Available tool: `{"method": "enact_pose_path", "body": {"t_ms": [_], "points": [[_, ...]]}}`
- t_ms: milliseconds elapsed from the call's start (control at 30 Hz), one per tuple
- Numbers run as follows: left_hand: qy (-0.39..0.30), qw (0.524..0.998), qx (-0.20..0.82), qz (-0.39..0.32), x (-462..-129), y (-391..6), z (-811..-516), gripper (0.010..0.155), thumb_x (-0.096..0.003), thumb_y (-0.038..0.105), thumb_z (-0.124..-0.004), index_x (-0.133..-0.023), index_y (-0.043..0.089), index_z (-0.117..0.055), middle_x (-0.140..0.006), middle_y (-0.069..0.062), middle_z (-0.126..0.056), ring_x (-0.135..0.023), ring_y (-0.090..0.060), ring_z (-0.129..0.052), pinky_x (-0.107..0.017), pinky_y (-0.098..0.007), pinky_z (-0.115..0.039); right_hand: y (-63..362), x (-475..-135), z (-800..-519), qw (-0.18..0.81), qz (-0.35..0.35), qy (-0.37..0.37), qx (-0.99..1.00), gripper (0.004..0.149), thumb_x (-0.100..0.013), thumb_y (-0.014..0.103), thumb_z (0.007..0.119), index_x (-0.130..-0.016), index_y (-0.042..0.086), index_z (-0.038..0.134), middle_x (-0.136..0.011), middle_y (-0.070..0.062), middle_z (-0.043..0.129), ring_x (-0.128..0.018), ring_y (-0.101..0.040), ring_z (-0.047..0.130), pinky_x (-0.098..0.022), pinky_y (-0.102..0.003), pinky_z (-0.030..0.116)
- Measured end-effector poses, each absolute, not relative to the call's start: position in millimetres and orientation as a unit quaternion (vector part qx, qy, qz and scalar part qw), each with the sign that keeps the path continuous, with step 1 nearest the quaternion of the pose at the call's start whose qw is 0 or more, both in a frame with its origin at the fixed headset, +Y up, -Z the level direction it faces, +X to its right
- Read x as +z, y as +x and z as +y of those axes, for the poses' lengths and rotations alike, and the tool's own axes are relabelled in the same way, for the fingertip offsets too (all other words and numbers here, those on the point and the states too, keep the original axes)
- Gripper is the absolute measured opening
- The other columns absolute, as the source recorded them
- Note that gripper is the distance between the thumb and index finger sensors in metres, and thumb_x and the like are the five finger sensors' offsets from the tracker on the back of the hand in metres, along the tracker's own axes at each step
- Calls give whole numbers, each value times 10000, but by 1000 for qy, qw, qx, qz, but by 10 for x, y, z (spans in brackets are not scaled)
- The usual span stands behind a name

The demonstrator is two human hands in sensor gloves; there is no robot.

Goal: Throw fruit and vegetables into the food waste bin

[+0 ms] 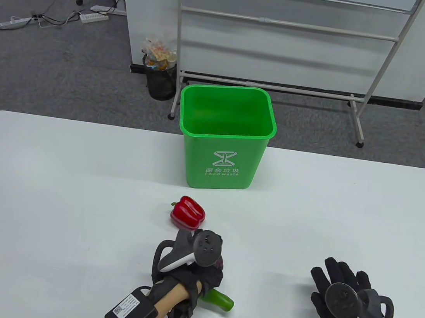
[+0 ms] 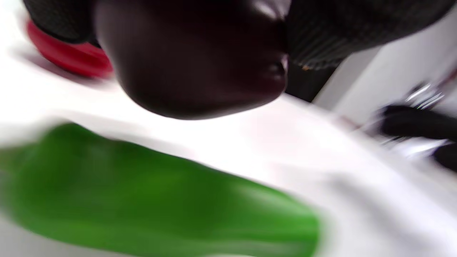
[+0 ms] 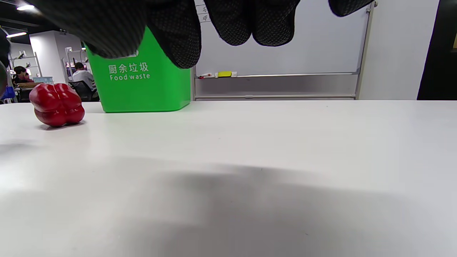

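The green food waste bin [image 1: 226, 129] stands upright at the table's far middle, and nothing shows inside it. A red bell pepper [image 1: 187, 213] lies in front of it and shows in the right wrist view [image 3: 57, 104]. My left hand [image 1: 211, 265] grips a dark maroon rounded fruit [image 2: 192, 60], just behind the pepper and slightly above the table. Only a sliver of the fruit shows in the table view [image 1: 220, 262]. A long green vegetable [image 1: 220, 300] lies on the table under my left wrist, blurred in the left wrist view [image 2: 150, 200]. My right hand [image 1: 341, 277] is open and empty, fingers spread low over the table at the right.
The white table [image 1: 74, 195] ends just behind the bin. Beyond it stand a whiteboard frame [image 1: 289, 22] and a mesh trash basket [image 1: 160, 78] on the grey floor.
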State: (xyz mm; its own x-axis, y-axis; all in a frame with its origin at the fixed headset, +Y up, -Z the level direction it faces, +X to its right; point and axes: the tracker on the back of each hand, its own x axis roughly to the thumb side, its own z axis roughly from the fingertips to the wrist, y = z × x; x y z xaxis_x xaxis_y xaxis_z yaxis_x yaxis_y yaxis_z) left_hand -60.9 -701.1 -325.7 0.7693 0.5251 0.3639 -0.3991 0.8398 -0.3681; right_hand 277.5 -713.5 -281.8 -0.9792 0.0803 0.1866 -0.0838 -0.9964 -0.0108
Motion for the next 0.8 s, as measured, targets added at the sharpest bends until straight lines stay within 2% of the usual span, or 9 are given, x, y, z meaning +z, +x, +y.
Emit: {"method": "enact_pose_path", "body": {"t_ms": [100, 200, 267, 367, 500, 600, 667, 733, 800], "points": [[-145, 845, 443, -261, -3114, -721, -7049, 842, -420, 496, -791, -1057, 143, -367, -1074, -381, -330, -844, -680, -664, -583, -728, -652, 2766, -2818, -7140, 40, -7, 94, 995, 672, -420, 478, 733, -1043, 246, 631, -1154, -104, 446, -1100, -415, 522, -743, -733, 373], [-223, 691, 619, -297, -3016, -708, -7147, 827, -457, 561, -723, -1071, 158, -341, -1078, -375, -344, -845, -634, -708, -588, -679, -695, 2733, -2815, -7151, 38, -3, 97, 995, 674, -420, 479, 732, -1044, 247, 629, -1153, -104, 444, -1099, -417, 523, -741, -734, 373], [-247, 581, 715, -302, -2958, -629, -7215, 810, -471, 604, -694, -1080, 173, -379, -1082, -359, -406, -830, -594, -768, -581, -641, -739, 2708, -2807, -7151, 34, -4, 102, 994, 676, -419, 481, 731, -1044, 247, 627, -1153, -105, 446, -1098, -413, 527, -740, -734, 376], [-239, 494, 779, -304, -3038, -473, -7031, 803, -475, 642, -662, -1084, 180, -415, -1076, -348, -471, -794, -561, -828, -558, -607, -777, 2687, -2801, -7156, 38, 1, 106, 994, 675, -421, 484, 728, -1044, 247, 624, -1153, -103, 444, -1098, -412, 527, -739, -733, 381], [-148, 474, 794, -349, -3565, -361, -6034, 804, -489, 674, -611, -1095, 216, -347, -1101, -320, -431, -850, -510, -810, -612, -569, -775, 2692, -2800, -7180, 47, 13, 101, 994, 675, -421, 484, 726, -1045, 247, 620, -1152, -103, 443, -1097, -413, 526, -737, -732, 383], [-37, 518, 817, -251, -4179, -474, -5323, 880, -471, 697, -550, -1070, 148, -211, -1122, -296, -338, -924, -576, -677, -658, -652, -663, 2698, -2817, -7205, 48, 23, 97, 994, 676, -423, 484, 724, -1046, 244, 619, -1151, -107, 445, -1095, -415, 528, -736, -731, 388], [-39, 598, 780, -179, -4499, -637, -5292, 964, -475, 740, -446, -1004, 84, 24, -1067, -348, -51, -975, -642, -418, -692, -700, -499, 2699, -2830, -7220, 55, 35, 92, 994, 676, -423, 483, 723, -1046, 241, 618, -1151, -108, 440, -1094, -415, 527, -735, -730, 390], [2, 634, 766, -105, -4529, -753, -5427, 970, -482, 740, -444, -1013, 52, -15, -1069, -354, -93, -970, -635, -417, -680, -703, -493, 2703, -2829, -7207, 65, 42, 90, 993, 677, -425, 481, 723, -1048, 238, 615, -1151, -111, 436, -1094, -419, 522, -735, -730, 389], [15, 624, 776, -92, -4511, -823, -5615, 947, -484, 722, -480, -1032, 46, -107, -1063, -377, -173, -945, -632, -471, -648, -711, -520, 2711, -2829, -7178, 74, 40, 92, 992, 677, -425, 481, 723, -1048, 237, 615, -1151, -112, 437, -1094, -420, 523, -735, -729, 390]]}}
